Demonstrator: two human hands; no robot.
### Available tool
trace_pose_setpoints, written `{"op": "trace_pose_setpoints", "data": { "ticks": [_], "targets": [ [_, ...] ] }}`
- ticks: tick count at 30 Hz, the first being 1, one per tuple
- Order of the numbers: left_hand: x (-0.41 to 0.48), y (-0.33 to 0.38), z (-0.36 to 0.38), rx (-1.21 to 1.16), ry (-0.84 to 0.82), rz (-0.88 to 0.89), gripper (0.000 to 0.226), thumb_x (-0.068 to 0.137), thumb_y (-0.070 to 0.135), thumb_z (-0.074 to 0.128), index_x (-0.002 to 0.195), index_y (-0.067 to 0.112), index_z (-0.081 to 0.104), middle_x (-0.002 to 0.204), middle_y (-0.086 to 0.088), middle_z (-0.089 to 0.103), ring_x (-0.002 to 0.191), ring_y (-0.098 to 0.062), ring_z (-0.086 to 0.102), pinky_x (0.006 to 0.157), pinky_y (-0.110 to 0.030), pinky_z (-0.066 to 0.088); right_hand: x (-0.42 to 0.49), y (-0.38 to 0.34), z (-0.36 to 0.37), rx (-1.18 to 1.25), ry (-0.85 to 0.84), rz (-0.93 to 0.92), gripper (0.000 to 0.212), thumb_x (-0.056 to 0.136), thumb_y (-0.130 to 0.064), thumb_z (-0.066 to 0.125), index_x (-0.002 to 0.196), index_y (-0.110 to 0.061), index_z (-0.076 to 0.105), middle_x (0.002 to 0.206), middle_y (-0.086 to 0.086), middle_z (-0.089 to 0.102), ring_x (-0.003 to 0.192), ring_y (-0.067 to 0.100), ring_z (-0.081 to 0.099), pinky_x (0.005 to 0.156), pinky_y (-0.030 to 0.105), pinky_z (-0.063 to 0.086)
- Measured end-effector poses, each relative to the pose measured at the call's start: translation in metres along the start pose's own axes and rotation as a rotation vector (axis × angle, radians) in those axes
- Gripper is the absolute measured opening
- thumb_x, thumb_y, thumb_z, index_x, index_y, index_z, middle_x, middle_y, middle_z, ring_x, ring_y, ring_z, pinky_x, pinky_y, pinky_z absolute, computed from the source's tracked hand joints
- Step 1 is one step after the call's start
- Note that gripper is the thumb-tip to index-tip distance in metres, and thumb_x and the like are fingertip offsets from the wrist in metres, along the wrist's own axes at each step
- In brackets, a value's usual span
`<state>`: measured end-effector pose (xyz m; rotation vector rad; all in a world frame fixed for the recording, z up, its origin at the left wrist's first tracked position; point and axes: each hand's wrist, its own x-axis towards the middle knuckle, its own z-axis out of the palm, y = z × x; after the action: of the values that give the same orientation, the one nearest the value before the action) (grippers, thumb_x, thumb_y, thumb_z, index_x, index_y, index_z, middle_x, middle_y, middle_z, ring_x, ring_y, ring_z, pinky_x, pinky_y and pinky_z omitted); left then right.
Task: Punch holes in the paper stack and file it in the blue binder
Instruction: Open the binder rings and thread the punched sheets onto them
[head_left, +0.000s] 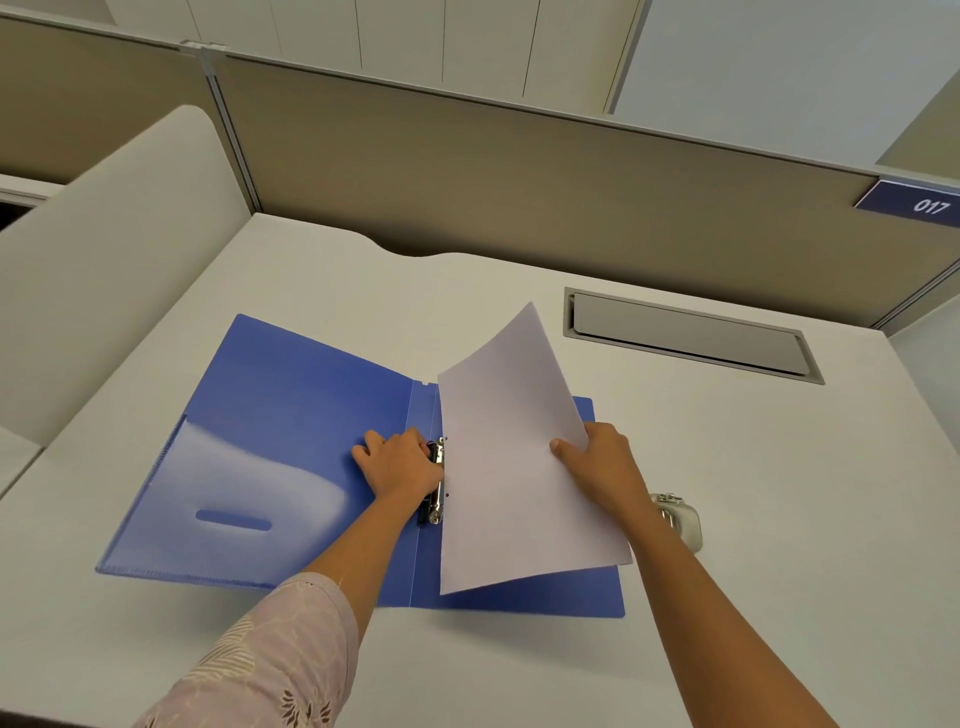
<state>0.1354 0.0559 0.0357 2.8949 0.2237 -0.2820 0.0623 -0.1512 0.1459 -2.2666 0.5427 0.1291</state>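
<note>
I judged punching done; the paper stack showed holes, tilted over the open blue binder; my right hand pinched its edge, my left hand pressed the ring clip; threading remained.

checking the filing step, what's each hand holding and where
Right hand pinches the paper stack at its right edge; left hand rests on the binder's ring clip.

Bright, even, soft overhead light; faint shadows only. White glare across the blue binder left cover. Wide-angle bending at the edges; sharp throughout, slightly soft at corners.
</note>
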Motion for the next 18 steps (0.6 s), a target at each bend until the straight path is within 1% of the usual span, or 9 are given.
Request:
{"op": "trace_pose_setpoints", "data": {
  "ticks": [3,5,7,9,11,14,16,18],
  "targets": [
    [-0.002,0.000,0.000,-0.020,0.003,-0.002,0.017,0.075,0.030,0.062,0.092,0.031,0.061,0.082,0.007,0.065,0.105,-0.021,0.039,0.078,-0.035,0.025,-0.003,-0.003,0.002,-0.024,0.002,0.013,0.025,0.093,-0.022,0.056,0.112,-0.008,0.065,0.091,0.003,0.061,0.073,0.020,0.057,0.063,0.027,0.043],
    [-0.003,0.000,-0.001,-0.031,0.001,-0.003,0.018,0.075,0.030,0.062,0.093,0.031,0.061,0.083,0.007,0.065,0.106,-0.022,0.039,0.080,-0.036,0.026,-0.004,-0.004,0.002,-0.044,0.003,0.024,0.024,0.093,-0.021,0.055,0.111,-0.008,0.065,0.091,0.003,0.061,0.072,0.020,0.056,0.062,0.027,0.042],
    [-0.003,0.000,-0.001,-0.033,0.001,-0.003,0.018,0.075,0.030,0.063,0.093,0.031,0.061,0.083,0.008,0.064,0.106,-0.021,0.039,0.080,-0.036,0.026,-0.006,-0.005,0.002,-0.065,0.004,0.025,0.023,0.093,-0.020,0.055,0.110,-0.007,0.065,0.093,0.005,0.064,0.071,0.019,0.055,0.058,0.025,0.041],
    [-0.004,0.001,-0.002,-0.030,0.000,-0.003,0.017,0.075,0.031,0.062,0.092,0.031,0.061,0.083,0.008,0.065,0.106,-0.021,0.039,0.079,-0.036,0.026,-0.007,-0.006,0.002,-0.086,0.011,0.025,0.024,0.093,-0.019,0.055,0.111,-0.007,0.064,0.101,0.009,0.067,0.070,0.019,0.054,0.053,0.022,0.037],
    [-0.004,0.000,-0.002,-0.027,0.000,-0.001,0.017,0.075,0.032,0.062,0.092,0.031,0.061,0.085,0.008,0.065,0.105,-0.021,0.039,0.078,-0.036,0.025,-0.008,-0.008,0.001,-0.101,0.021,0.028,0.026,0.094,-0.019,0.055,0.114,-0.007,0.064,0.106,0.010,0.067,0.073,0.020,0.054,0.056,0.024,0.038],
    [-0.003,-0.001,-0.001,-0.041,0.005,0.004,0.018,0.076,0.036,0.063,0.093,0.031,0.061,0.087,0.008,0.065,0.105,-0.021,0.039,0.078,-0.035,0.025,-0.009,-0.011,0.000,-0.120,0.036,0.036,0.026,0.094,-0.019,0.055,0.114,-0.006,0.063,0.106,0.011,0.067,0.073,0.021,0.054,0.063,0.025,0.039],
    [-0.003,-0.001,0.000,-0.048,0.011,0.009,0.021,0.076,0.044,0.065,0.092,0.031,0.060,0.089,0.008,0.065,0.104,-0.020,0.040,0.077,-0.035,0.024,-0.010,-0.012,0.000,-0.144,0.048,0.035,0.025,0.094,-0.018,0.055,0.114,-0.005,0.063,0.107,0.013,0.067,0.074,0.022,0.054,0.066,0.027,0.041],
    [-0.003,-0.001,0.000,-0.046,0.007,0.016,0.029,0.075,0.054,0.066,0.092,0.031,0.060,0.090,0.008,0.064,0.103,-0.020,0.040,0.076,-0.035,0.023,-0.012,-0.013,-0.001,-0.171,0.060,0.029,0.026,0.094,-0.018,0.054,0.114,-0.003,0.062,0.108,0.014,0.066,0.075,0.022,0.053,0.067,0.029,0.042]
  ]
}}
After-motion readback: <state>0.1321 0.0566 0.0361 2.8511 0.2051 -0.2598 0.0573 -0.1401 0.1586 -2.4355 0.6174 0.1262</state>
